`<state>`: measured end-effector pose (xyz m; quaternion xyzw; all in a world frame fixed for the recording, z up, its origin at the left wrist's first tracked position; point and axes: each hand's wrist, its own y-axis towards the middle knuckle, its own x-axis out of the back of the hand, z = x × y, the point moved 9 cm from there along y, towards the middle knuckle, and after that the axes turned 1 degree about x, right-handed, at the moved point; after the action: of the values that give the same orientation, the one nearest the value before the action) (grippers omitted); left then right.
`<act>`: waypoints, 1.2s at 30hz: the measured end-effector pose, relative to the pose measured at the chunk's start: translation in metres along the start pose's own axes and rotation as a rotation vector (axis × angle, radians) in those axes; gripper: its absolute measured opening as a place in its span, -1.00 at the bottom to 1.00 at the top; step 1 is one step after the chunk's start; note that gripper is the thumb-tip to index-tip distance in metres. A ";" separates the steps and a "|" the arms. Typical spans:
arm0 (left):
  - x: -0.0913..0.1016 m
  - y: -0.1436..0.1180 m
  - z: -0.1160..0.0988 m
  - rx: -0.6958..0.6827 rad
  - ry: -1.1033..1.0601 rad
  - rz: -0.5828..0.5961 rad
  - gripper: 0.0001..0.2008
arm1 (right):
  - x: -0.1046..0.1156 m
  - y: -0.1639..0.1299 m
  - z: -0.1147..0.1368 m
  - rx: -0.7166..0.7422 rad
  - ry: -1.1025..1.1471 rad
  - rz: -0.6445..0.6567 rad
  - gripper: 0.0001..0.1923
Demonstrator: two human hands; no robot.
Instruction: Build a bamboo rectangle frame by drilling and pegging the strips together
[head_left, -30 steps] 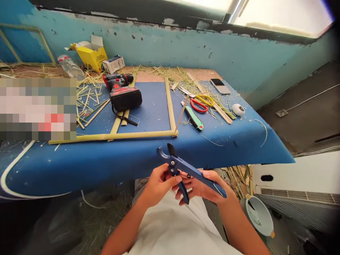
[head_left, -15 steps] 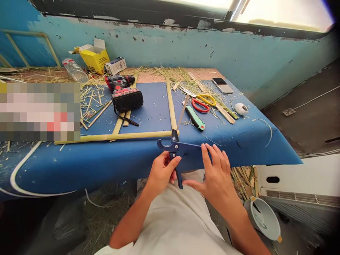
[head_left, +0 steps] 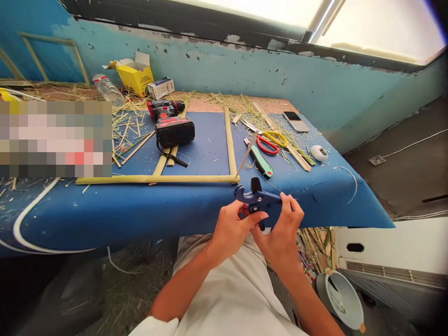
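Observation:
A blue pipe-cutter-style hand tool (head_left: 255,198) with a hooked jaw and dark blade is held in front of the table's near edge. My left hand (head_left: 233,228) grips it from below near the pivot. My right hand (head_left: 283,231) closes over its handles from the right. Just beyond the tool lies a frame of pale bamboo strips (head_left: 229,140) on the blue table cover (head_left: 196,205), its near right corner close to the jaw. A thin stick (head_left: 247,154) leans at that corner.
On the table sit a red and black cordless drill (head_left: 171,123), scissors with red and yellow handles (head_left: 269,141), a green utility knife (head_left: 261,161), a phone (head_left: 296,121), a yellow box (head_left: 135,74), a plastic bottle (head_left: 108,88) and scattered straw. A pale bucket (head_left: 339,298) stands lower right.
Both hands carried the blue tool up and to the right, toward the frame's corner. My right hand went from open fingers beside the handles to closed over them. The view shifted slightly.

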<state>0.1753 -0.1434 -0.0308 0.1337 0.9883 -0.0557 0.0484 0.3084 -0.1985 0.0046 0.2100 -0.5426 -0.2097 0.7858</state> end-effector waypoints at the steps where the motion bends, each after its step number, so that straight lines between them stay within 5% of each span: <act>1: -0.004 0.000 0.000 -0.010 -0.039 0.024 -0.64 | 0.001 0.001 -0.002 -0.006 -0.005 -0.025 -0.02; 5: -0.005 -0.007 -0.007 -0.100 0.047 0.113 -0.71 | 0.003 0.010 -0.024 -0.049 -0.032 -0.007 -0.17; 10: 0.069 -0.007 -0.062 -0.531 0.710 -0.273 -0.79 | -0.002 0.023 -0.052 -0.024 -0.135 0.262 -0.28; 14: 0.090 0.021 -0.082 -0.648 1.225 -0.225 -0.71 | 0.000 0.027 -0.054 0.015 -0.241 0.323 -0.30; 19: 0.090 0.046 -0.072 -0.637 1.297 -0.155 -0.76 | 0.010 0.031 -0.036 0.079 -0.344 0.217 -0.25; 36: 0.078 0.038 -0.060 -0.806 1.372 -0.203 -0.72 | 0.009 0.039 -0.020 0.062 -0.419 0.178 -0.16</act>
<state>0.1053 -0.0797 0.0158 0.0197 0.7490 0.3959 -0.5309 0.3337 -0.1690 0.0266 0.1371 -0.7165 -0.1620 0.6645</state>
